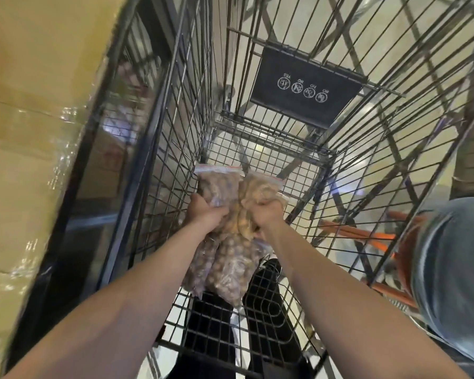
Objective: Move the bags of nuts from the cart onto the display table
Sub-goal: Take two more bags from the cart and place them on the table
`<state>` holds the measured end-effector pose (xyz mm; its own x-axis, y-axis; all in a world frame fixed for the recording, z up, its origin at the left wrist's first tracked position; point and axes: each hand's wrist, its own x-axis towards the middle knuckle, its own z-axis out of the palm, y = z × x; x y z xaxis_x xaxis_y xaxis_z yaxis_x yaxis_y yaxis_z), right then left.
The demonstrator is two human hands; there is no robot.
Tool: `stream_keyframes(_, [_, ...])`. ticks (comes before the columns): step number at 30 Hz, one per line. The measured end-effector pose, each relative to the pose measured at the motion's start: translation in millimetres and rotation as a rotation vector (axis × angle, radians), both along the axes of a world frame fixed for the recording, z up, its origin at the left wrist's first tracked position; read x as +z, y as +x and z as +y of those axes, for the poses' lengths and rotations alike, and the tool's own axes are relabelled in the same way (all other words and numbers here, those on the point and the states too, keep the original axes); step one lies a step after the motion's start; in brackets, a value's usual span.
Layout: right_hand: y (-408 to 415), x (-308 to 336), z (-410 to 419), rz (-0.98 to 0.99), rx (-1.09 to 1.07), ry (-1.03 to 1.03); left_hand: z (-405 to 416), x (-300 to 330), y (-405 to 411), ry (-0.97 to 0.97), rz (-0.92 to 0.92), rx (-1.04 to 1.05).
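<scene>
both bare forearms reach forward side by side; the left hand (207,212) and right hand (267,214) are clenched, fingers curled under.

The cart (257,149) fills the middle of the frame. Inside it, both hands meet on the bags of nuts (225,242): left hand (205,214) beside right hand (268,214). Wrapped boxes (25,132) stand at the left edge.

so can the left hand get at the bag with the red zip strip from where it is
Probably yes: the left hand already grips that bag inside the cart, and nothing lies between them.
</scene>
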<state>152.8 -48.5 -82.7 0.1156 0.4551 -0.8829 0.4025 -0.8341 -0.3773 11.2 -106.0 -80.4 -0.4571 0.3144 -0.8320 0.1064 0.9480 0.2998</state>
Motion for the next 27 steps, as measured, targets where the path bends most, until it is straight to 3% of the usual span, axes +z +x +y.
stream_keyframes(6, [11.8, 12.6, 7.4, 0.142, -0.048, -0.091, -14.5, 4.5, -10.7, 0.111, -0.166, 0.275])
stream_keyframes(11, [37.0, 38.7, 11.9, 0.28, -0.081, -0.051, -36.7, 55.2, -9.2, 0.208, -0.307, 0.383])
stream_keyframes(20, [91.8, 157.8, -14.8, 0.602, 0.149, -0.006, -100.9, 170.0, 22.3, 0.438, -0.569, 0.584])
stream_keyframes(27, [109.4, 242.2, -59.0, 0.674, 0.294, 0.002, -176.1, 252.5, 63.8, 0.731, -0.529, 0.653])
